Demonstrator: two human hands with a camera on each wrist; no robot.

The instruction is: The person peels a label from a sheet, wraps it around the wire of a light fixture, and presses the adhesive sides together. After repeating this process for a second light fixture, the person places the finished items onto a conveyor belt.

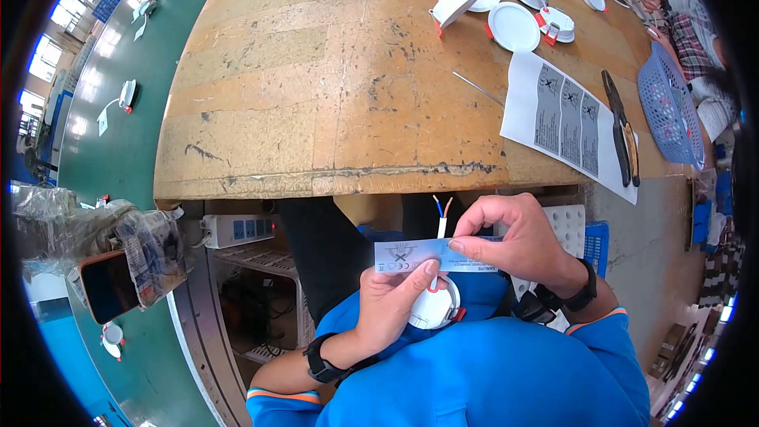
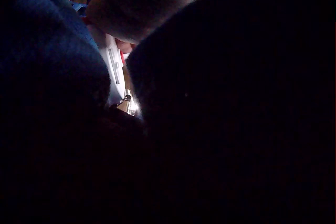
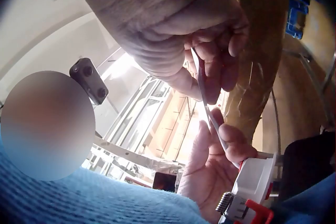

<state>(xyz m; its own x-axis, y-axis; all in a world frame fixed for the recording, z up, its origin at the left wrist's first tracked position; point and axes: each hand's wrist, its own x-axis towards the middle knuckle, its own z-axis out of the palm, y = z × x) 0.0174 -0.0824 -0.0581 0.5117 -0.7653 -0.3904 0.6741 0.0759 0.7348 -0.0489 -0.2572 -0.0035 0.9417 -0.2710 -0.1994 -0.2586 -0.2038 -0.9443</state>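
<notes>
In front of my chest, below the table edge, my left hand (image 1: 393, 300) grips a round white downlight (image 1: 433, 308) with red clips and pinches the left part of a grey printed label strip (image 1: 415, 254) under its thumb. My right hand (image 1: 506, 233) pinches the strip's right end between thumb and fingers. In the right wrist view the strip (image 3: 202, 90) runs edge-on from the right hand (image 3: 205, 50) down to the left hand (image 3: 210, 161), with the downlight (image 3: 252, 182) beneath. A white cable with blue and brown wire ends (image 1: 441, 213) sticks up behind the label. The left wrist view is almost wholly dark.
A worn wooden table (image 1: 332, 71) carries several white downlights (image 1: 514, 25), a sheet of labels (image 1: 565, 115) and a blue basket (image 1: 668, 111) at the right. A power strip (image 1: 237, 229) and a phone (image 1: 109, 286) sit at the left. Another person (image 1: 696, 39) sits far right.
</notes>
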